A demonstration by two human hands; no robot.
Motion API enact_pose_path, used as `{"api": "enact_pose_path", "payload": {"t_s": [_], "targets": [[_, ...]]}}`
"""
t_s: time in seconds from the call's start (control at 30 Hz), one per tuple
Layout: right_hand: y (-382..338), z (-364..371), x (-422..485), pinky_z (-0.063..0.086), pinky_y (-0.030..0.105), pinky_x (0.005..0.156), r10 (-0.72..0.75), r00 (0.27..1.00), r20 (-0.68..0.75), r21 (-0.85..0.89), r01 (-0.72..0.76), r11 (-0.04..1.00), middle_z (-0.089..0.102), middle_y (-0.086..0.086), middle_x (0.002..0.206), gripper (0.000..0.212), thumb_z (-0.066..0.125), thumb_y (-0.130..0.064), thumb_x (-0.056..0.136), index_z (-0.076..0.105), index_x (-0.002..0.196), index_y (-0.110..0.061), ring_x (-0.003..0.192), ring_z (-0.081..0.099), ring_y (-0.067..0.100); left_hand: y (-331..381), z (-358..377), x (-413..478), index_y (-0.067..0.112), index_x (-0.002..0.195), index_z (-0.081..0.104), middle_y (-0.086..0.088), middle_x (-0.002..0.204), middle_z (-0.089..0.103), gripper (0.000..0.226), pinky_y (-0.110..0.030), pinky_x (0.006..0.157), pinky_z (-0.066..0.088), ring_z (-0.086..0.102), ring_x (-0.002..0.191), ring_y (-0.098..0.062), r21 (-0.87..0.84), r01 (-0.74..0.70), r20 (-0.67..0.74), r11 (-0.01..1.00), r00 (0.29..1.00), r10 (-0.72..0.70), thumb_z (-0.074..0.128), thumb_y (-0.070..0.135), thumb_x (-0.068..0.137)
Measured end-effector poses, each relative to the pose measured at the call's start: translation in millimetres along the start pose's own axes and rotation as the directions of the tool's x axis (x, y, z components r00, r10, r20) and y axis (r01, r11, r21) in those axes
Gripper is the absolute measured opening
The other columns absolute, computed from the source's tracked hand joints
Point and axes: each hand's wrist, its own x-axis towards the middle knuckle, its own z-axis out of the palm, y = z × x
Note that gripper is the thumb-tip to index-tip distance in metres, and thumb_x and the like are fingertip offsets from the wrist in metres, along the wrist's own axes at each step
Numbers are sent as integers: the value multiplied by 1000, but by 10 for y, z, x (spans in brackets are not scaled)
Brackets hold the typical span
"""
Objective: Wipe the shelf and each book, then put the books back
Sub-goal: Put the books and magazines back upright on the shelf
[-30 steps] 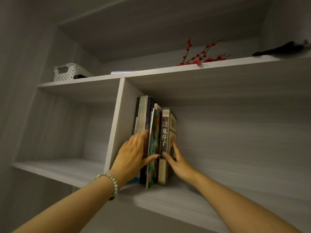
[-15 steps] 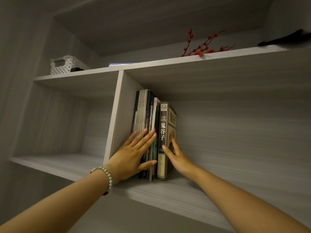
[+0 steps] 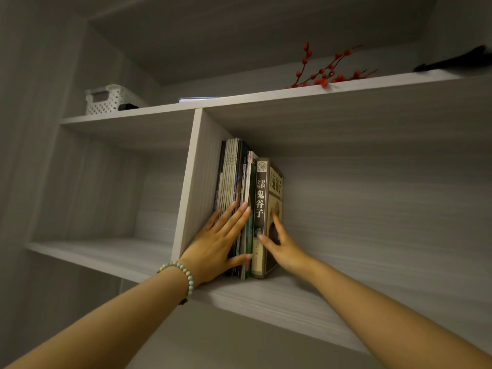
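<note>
Basket (image 3: 106, 99): one white perforated basket on the top board, far left; seen from below, so its contents cannot be told; a small dark thing (image 3: 128, 106) lies just beside it on the right
Flat pale object (image 3: 199, 99): one, lying on the top board above the divider; what it is cannot be told
Left compartment (image 3: 101, 251): the open bay left of the divider
Divider (image 3: 191, 182): one upright panel parting the two bays
Right compartment: holds all the books, which stand upright on the shelf (image 3: 279, 296), pushed to its left end against the divider
Thin books (image 3: 231, 171): a tight row of slim spines touching the divider; too closely packed to count
Left hand (image 3: 221, 246): flat on the lower spines of the thin books, fingers straight and spread, thumb pointing right; one bead bracelet (image 3: 183, 270) on the wrist
Hardback (image 3: 262, 198): one thick brown-spined book, last on the right, touching the thin books
Right hand (image 3: 282, 243): clasps the hardback's front corner; thumb tip on the spine, fingers along the right cover
Berry branch (image 3: 327, 70): one red-berried sprig on the top board
Black object (image 3: 458, 61): one, far right on the top board; blurred
</note>
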Motion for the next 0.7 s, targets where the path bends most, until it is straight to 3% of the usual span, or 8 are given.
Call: {"api": "enact_pose_path", "payload": {"t_s": [0.1, 0.27, 0.33, 0.4, 0.5, 0.6, 0.7], "targets": [[17, -16, -7, 17, 38, 118, -17, 1000, 16, -32, 18, 999, 0, -8, 160, 78, 52, -31, 96, -5, 149, -38, 146, 5, 16, 20, 5, 6, 9, 151, 10, -9, 158, 12, 90, -41, 117, 13, 6, 144, -22, 74, 21, -1, 997, 1000, -21, 21, 71, 87], [-30, -13, -21, 17, 36, 116, -6, 1000, 11, -62, 7, 998, 1, -8, 160, 79, 53, -31, 95, -4, 149, -37, 146, 6, 17, 28, -12, -5, 8, 151, 14, -9, 157, 16, 89, -43, 117, 15, 10, 143, -23, 68, 35, 51, 997, 998, -38, 17, 71, 87], [-61, -38, -45, 17, 38, 116, 13, 1000, 23, -67, -11, 998, 0, -7, 160, 80, 54, -32, 95, -4, 150, -36, 146, 5, 18, 22, -23, -6, 11, 152, 5, -7, 159, 9, 89, -44, 115, 15, 3, 145, -22, 51, 50, 88, 997, 995, -55, 11, 72, 87], [-108, -105, -60, 16, 40, 117, 47, 997, 54, -93, -42, 995, -1, -7, 160, 81, 54, -36, 94, -5, 150, -37, 147, 5, 19, 25, -65, 1, 20, 150, -14, 1, 158, -11, 88, -42, 115, 1, -13, 145, -19, -22, 46, 99, 999, 994, -44, 2, 75, 83], [-259, -249, -116, 16, 43, 118, 103, 991, 85, -143, -90, 986, 0, -4, 160, 79, 51, -42, 94, -6, 149, -38, 147, 7, 21, 107, -187, -26, 29, 144, -25, 9, 150, -29, 83, -35, 113, -13, -25, 140, -13, -111, 107, 65, 988, 993, -100, 1, 74, 80], [-590, -379, -320, 19, 34, 114, 125, 991, 45, -178, -115, 977, 8, -2, 160, 72, 45, -37, 98, -3, 151, -32, 146, 13, 21, 276, -439, -97, 33, 142, -24, 10, 150, -30, 77, -31, 112, -15, -25, 139, -11, -177, 171, 86, 969, 984, -158, 8, 69, 82], [-924, -461, -673, 24, 29, 109, 111, 993, -29, -194, -115, 974, 14, -3, 159, 68, 45, -36, 98, 3, 152, -32, 143, 23, 20, 471, -733, -244, 31, 148, -11, 10, 155, -16, 71, -30, 114, -13, -16, 142, -9, -329, 212, 77, 920, 977, -198, 20, 61, 92]]}}
